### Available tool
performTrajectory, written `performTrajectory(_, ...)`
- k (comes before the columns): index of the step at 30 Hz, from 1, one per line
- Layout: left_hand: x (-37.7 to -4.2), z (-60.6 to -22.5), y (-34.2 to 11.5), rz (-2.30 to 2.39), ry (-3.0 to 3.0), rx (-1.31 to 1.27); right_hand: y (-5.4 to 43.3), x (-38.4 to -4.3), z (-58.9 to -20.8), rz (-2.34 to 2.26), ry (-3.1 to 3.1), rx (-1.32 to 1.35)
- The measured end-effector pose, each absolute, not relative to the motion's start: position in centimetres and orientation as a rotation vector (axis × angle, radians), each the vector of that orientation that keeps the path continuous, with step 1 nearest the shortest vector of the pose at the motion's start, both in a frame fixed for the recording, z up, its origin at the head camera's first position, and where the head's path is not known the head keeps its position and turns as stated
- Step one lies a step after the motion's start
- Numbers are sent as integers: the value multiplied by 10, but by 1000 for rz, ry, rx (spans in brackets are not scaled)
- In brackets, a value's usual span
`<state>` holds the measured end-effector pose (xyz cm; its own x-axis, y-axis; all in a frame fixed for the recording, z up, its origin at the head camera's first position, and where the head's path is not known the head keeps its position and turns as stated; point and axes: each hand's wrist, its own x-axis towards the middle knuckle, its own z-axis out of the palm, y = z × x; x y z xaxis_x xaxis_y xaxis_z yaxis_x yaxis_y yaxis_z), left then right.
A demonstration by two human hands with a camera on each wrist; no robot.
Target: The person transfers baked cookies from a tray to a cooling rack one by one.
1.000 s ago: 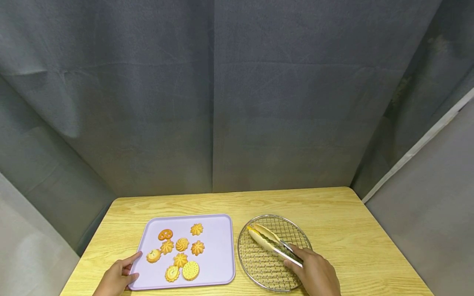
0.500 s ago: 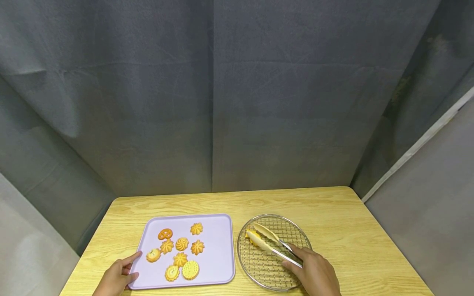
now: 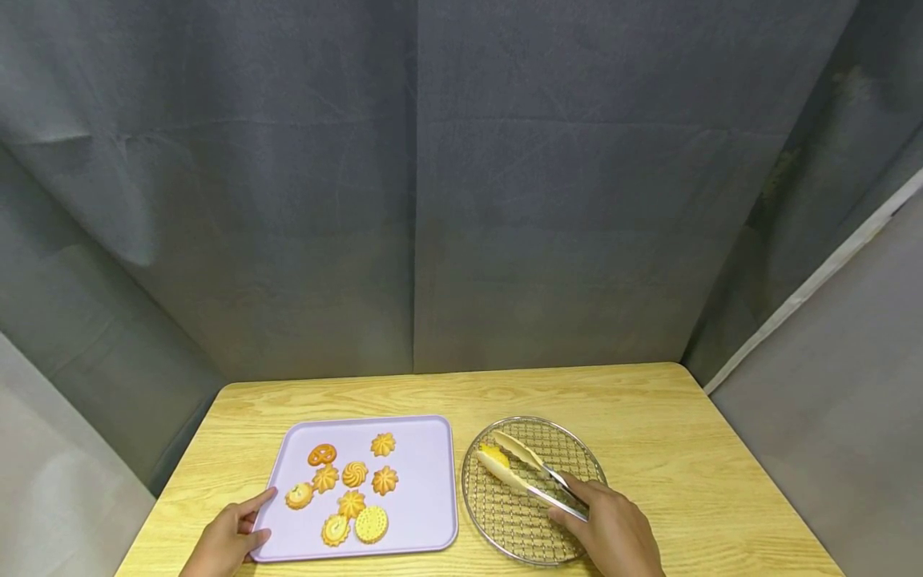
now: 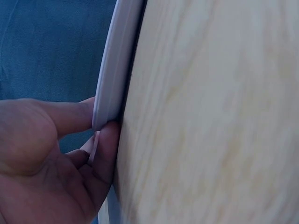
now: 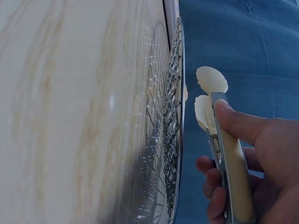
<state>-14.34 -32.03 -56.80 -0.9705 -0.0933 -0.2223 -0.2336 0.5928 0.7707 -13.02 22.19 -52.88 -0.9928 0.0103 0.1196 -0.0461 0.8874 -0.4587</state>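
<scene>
My right hand [image 3: 616,529] grips a pair of tongs [image 5: 236,172], thumb along one arm and fingers curled round the other. The tongs' pale, scoop-shaped tips stand apart above a round wire rack [image 3: 505,537]. A yellow cookie [image 3: 496,455] lies on the rack's left part, partly hidden behind the nearer tip. My left hand [image 3: 225,538] pinches the left edge of a lilac tray [image 3: 425,513]; in the left wrist view the thumb lies on top of the tray's rim [image 4: 117,70] and fingers go beneath.
Several cookies lie on the tray, among them a pretzel-shaped one [image 3: 321,454], a swirled one [image 3: 355,474] and a round yellow one [image 3: 371,524]. Tray and rack stand side by side on a wooden table [image 3: 692,473]. Grey curtains [image 3: 562,240] hang behind.
The tongs' tips have spread apart and shifted slightly left over the rack. More of the yellow cookie shows between them now. My left hand and the tray have kept their place.
</scene>
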Motion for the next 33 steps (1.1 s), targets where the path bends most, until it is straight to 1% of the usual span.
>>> performTrajectory(33, -145, -570, -320, 1283, 2686, -286, 218, -131, -521, 692, -2959, 71)
